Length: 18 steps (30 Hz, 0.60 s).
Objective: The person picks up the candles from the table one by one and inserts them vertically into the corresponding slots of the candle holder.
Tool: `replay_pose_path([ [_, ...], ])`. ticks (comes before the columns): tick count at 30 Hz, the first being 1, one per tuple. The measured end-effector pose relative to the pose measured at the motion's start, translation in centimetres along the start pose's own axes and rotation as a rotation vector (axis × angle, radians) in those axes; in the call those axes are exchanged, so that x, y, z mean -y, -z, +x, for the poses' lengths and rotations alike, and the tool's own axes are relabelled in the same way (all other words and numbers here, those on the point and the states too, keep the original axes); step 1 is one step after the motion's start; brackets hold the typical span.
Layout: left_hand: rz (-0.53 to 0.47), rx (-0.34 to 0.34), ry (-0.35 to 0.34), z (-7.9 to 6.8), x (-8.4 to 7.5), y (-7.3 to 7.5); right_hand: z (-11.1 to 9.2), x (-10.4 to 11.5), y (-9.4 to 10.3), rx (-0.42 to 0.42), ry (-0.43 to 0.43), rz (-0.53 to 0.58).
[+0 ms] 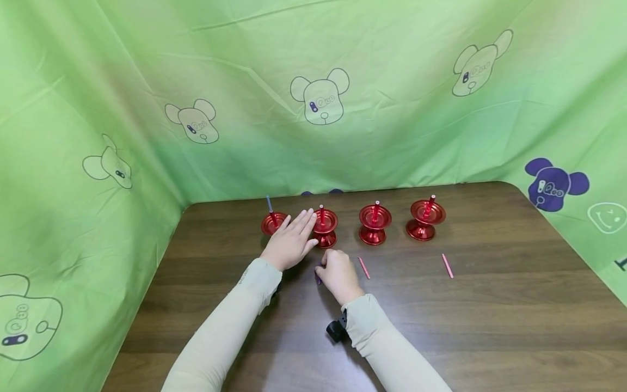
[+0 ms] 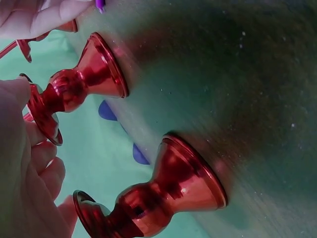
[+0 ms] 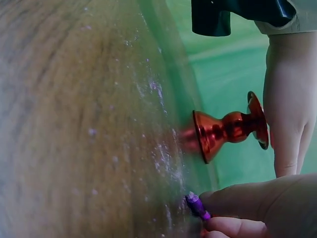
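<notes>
My left hand (image 1: pixel 290 244), fingers straight, lies above the two leftmost red metal candle holders. Its fingertips are right at the rim of the second holder (image 1: pixel 325 238). In the leftmost holder (image 1: pixel 268 226) stands a thin blue candle (image 1: pixel 269 203), leaning slightly; the hand covers part of this holder. With thumb and fingers my right hand (image 1: pixel 339 275) pinches a short purple candle (image 3: pixel 197 206) low over the table, in front of the second holder. Most of that candle is hidden by the fingers in the right wrist view.
Two more red holders, the third (image 1: pixel 373 235) and the fourth (image 1: pixel 421 230), stand in the row to the right. A short pink candle (image 1: pixel 364 268) lies beside my right hand, another pink candle (image 1: pixel 448 265) farther right. Green printed cloth (image 1: pixel 392 109) hangs behind the wooden table (image 1: pixel 490 326).
</notes>
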<state>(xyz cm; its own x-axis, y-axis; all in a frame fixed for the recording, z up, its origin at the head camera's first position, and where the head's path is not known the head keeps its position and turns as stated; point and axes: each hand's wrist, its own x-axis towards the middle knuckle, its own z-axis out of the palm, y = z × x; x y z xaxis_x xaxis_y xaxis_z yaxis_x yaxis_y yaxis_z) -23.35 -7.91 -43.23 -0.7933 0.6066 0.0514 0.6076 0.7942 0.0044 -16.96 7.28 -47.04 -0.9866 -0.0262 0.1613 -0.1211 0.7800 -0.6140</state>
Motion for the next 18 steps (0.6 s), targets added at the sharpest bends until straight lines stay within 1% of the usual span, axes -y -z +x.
replay_pose_path([
  [9, 0.008, 0.018, -0.007, 0.24, 0.11, 0.01, 0.33, -0.21, 0.56, 0.024, -0.014, -0.068],
  [18, 0.001, 0.027, -0.015, 0.29, 0.24, 0.05, 0.62, -0.30, 0.77, 0.047, -0.035, -0.068],
])
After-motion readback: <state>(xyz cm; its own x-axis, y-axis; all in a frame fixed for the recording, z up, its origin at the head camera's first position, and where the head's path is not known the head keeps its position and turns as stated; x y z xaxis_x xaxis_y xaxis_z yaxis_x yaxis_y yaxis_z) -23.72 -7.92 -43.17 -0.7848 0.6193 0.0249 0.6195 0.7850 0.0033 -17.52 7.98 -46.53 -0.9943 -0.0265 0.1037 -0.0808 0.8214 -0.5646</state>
